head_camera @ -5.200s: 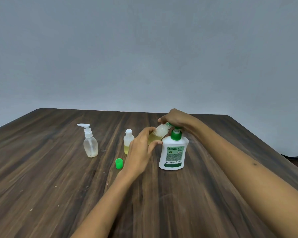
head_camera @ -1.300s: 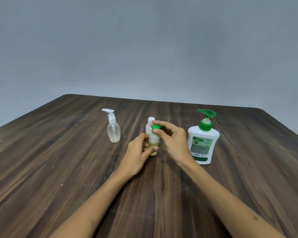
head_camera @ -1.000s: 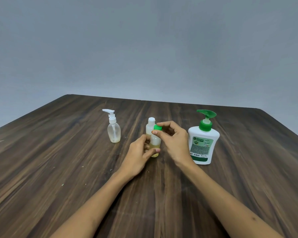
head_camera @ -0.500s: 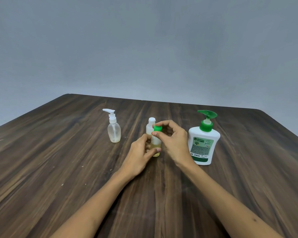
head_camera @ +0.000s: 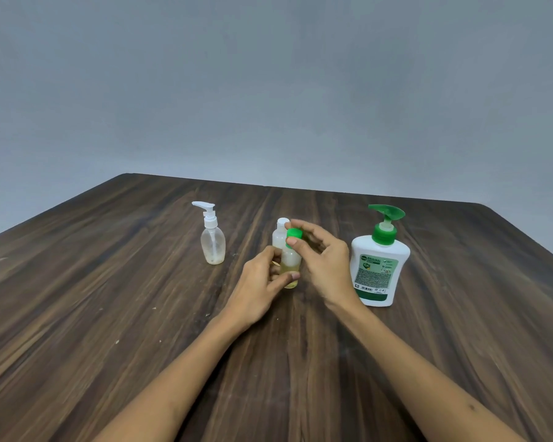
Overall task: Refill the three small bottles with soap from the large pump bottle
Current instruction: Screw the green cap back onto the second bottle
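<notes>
A: Where's the bottle sitting rn?

B: I'm seeing the small bottle (head_camera: 290, 262) standing upright on the counter (head_camera: 109, 314), about mid-counter, yellowish soap filling its lower part. Green cap (head_camera: 294, 233) is sitting on its neck.

A: And the grip, L and R?

B: Left hand (head_camera: 260, 287) is holding the bottle body low down, thumb and fingers curling round it. Right hand (head_camera: 324, 260) is pinching the green cap w/ thumb and fingertips, other fingers arching over it. Can't tell how far the cap is seated.

A: Other bottles?

B: A second small bottle w/ white cap (head_camera: 280, 236) is standing just behind the held one, partly hidden by it and the fingers. Clear small pump bottle (head_camera: 213, 242) w/ white pump head is standing upright to the left, apart from the hands, looking nearly drained, just a bit of liquid showing at the base.

A: Big one?

B: Large pump bottle (head_camera: 379, 269), white body, green pump and green label, is standing upright just right of the right hand, nozzle pointing right-ish. Not touching the hand as far as I'm seeing.

A: Surroundings?

B: Dark wood-grain counter, plain grey wall (head_camera: 268, 90) behind it. Both forearms are reaching in from the bottom edge.
</notes>
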